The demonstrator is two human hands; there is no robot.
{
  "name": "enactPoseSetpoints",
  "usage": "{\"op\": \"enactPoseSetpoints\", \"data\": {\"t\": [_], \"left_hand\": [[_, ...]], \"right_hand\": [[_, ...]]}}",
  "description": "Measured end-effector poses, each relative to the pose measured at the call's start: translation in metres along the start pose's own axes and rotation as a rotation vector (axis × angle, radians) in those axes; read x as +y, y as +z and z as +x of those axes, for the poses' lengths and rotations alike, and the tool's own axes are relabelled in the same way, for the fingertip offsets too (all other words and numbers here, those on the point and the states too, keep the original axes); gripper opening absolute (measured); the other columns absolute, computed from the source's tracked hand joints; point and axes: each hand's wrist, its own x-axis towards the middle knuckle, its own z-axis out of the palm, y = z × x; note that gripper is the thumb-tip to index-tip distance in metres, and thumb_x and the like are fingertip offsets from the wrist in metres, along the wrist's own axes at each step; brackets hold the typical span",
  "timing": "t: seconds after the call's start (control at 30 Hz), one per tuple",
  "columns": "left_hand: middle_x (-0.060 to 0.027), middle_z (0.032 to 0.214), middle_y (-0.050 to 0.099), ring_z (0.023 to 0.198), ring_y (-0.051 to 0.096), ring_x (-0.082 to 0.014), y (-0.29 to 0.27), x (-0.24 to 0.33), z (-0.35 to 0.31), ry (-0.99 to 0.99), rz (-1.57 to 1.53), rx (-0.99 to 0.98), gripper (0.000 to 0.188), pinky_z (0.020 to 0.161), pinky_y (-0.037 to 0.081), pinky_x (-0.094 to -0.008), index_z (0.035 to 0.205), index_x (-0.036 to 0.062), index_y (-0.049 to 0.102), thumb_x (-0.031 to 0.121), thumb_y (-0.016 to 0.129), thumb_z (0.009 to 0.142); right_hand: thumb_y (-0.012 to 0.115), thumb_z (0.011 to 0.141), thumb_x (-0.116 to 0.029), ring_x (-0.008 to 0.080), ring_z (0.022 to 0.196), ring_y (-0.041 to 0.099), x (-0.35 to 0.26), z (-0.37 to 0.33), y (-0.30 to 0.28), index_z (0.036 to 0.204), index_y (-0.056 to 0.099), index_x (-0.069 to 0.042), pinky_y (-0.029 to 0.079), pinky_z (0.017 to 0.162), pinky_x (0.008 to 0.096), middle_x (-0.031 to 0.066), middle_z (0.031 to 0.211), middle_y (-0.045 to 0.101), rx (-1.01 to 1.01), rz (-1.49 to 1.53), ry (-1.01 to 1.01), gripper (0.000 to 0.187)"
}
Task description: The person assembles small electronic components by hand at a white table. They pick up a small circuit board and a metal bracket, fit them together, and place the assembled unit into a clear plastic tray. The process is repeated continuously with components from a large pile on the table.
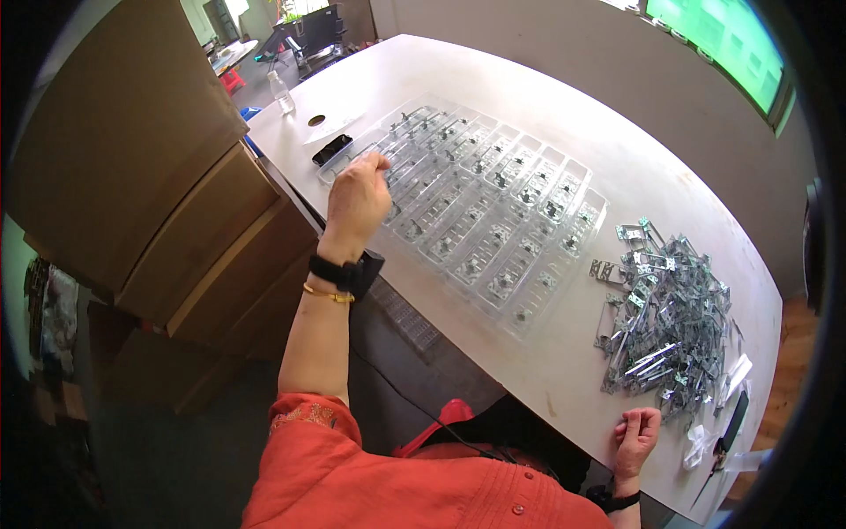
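My left hand (359, 196) reaches over the near-left end of the clear plastic trays (551, 310). Its fingers are pinched together, and whatever they may hold is hidden. Rows of small metal parts (476, 262) lie in the trays' long compartments. On the right, my right hand (636, 434) rests by the table's near edge with its fingers curled in; I cannot make out anything in them. Just beyond it rises a tangled heap of thin metal frames or brackets (674, 313).
White table (458, 70) with a phone (332, 149), a clear bottle (281, 93) and paper at the far left. Right of my right hand lie crumpled tissue (697, 447) and a black-handled tool (733, 423). Cardboard boxes (115, 132) stand along the left. A cable (388, 381) hangs below.
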Motion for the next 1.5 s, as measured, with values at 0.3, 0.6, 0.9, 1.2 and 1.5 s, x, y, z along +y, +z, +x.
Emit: {"op": "enactPoseSetpoints", "data": {"t": [0.3, 0.6, 0.9, 1.2, 1.5], "left_hand": [[-0.0051, 0.075, 0.062, 0.057, 0.062, -0.0194, -0.052, 0.236, -0.083, 0.554, -0.669, -0.058, 0.011, 0.051, 0.048, -0.0336, 0.095, 0.0049, 0.068, 0.010, 0.078, 0.097], [0.0011, 0.065, 0.045, 0.048, 0.051, -0.0147, -0.086, 0.364, -0.147, 0.561, -1.169, 0.042, 0.020, 0.044, 0.038, -0.0327, 0.081, 0.0077, 0.056, 0.022, 0.065, 0.092], [0.0002, 0.068, 0.051, 0.052, 0.057, -0.0167, -0.074, 0.384, -0.168, 0.962, -1.227, -0.356, 0.019, 0.045, 0.042, -0.0346, 0.087, 0.0071, 0.056, 0.023, 0.062, 0.095], [-0.0138, 0.084, 0.067, 0.066, 0.067, -0.0279, 0.021, 0.367, -0.171, 0.626, -0.856, -0.584, 0.013, 0.060, 0.053, -0.0382, 0.106, 0.0053, 0.073, 0.003, 0.075, 0.094], [-0.0217, 0.106, 0.074, 0.085, 0.071, -0.0315, 0.150, 0.326, -0.139, 0.190, -0.331, -0.575, 0.030, 0.078, 0.057, -0.0420, 0.113, -0.0024, 0.073, 0.024, 0.076, 0.099]], "right_hand": [[0.064, 0.114, -0.021, 0.0029, 0.065, 0.055, 0.007, 0.002, -0.003, 0.107, 0.058, -0.010, 0.043, 0.056, 0.0185, -0.0017, 0.094, 0.063, -0.002, 0.006, -0.037, 0.014], [0.067, 0.113, -0.021, 0.0031, 0.069, 0.057, 0.013, 0.000, -0.004, 0.110, 0.058, -0.011, 0.046, 0.059, 0.0193, -0.0016, 0.094, 0.064, 0.014, 0.054, -0.042, 0.013], [0.067, 0.113, -0.019, 0.0053, 0.076, 0.064, 0.002, -0.008, -0.002, 0.112, 0.061, -0.010, 0.052, 0.069, 0.0211, -0.0012, 0.098, 0.067, -0.055, 0.112, -0.048, 0.011], [0.070, 0.111, -0.021, 0.0079, 0.078, 0.069, -0.008, -0.030, -0.047, 0.110, 0.061, -0.007, 0.056, 0.069, 0.0237, 0.0006, 0.095, 0.069, -0.134, 0.174, 0.063, 0.016], [0.070, 0.111, -0.020, 0.0083, 0.079, 0.069, 0.004, -0.033, -0.092, 0.112, 0.061, -0.006, 0.057, 0.070, 0.0240, 0.0017, 0.096, 0.070, -0.119, 0.257, 0.075, 0.016]]}}
